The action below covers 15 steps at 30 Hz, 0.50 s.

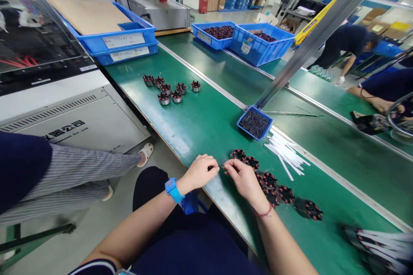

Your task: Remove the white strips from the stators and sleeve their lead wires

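My left hand, with a blue watch on its wrist, is closed on a small dark part at the table's near edge. Just to the right, my right hand is closed in a pinch at a thin tip by that part; the fingers hide what they grip. Behind and right of my right hand stands a group of motor stators with copper windings. Farther left on the green table is another group of wound stators. A blue bin of small black tubes stands beyond my hands.
White tubes lie beside the small bin, and a blurred white-tube bundle is at lower right. A slanted metal post rises from the table. Blue crates stand at the back. A person stands at left; others work at right.
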Motion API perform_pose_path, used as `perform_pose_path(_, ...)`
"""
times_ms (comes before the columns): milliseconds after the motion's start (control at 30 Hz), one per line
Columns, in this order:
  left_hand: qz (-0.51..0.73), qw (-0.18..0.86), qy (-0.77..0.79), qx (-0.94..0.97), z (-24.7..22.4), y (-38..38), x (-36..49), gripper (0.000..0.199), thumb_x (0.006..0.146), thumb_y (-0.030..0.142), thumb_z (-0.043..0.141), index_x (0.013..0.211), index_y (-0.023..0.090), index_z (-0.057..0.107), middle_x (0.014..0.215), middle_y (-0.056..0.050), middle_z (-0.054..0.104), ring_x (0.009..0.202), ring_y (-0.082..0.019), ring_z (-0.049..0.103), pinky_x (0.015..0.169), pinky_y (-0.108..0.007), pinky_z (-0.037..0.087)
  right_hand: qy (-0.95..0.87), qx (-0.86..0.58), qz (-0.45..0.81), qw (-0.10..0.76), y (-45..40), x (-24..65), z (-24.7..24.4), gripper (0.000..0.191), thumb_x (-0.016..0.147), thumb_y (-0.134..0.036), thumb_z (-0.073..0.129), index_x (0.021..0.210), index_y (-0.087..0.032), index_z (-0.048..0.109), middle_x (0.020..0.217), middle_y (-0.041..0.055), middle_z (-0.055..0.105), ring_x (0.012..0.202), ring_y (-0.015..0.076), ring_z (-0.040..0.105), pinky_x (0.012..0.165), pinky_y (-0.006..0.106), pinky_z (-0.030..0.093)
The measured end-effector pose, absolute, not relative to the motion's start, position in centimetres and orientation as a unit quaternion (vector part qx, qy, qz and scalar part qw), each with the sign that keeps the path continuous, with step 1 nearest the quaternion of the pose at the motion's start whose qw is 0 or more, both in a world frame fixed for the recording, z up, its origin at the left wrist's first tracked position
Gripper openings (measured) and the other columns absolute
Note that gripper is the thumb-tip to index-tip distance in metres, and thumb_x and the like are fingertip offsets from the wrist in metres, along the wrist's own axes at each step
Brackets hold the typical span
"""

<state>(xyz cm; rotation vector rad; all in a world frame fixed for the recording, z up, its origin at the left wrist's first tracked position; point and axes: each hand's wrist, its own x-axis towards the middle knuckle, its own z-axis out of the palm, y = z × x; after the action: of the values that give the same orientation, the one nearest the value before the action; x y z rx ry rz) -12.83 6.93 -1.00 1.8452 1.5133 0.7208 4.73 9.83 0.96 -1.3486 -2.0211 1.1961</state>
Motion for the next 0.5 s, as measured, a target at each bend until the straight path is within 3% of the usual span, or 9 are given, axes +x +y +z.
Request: perform_pose_path(500,0.276,0.323,0.566,0.707,-1.06,7.0,-12.91,0.022,0.083,0.016,0.048,0.065,0.018,0.06,0.069,0.0,0.06,0.074,-0.015,0.051,0.076,-0.029,0.038,-0.75,-0.482,0.409,0.195,9.65,4.18,0.74,0.025,0.088,-0.037,0.047,0.08,-0.021,0.065,0.068,0.0015,0.066,0.064,0.0165,0.06,0.067,0.027,0.045)
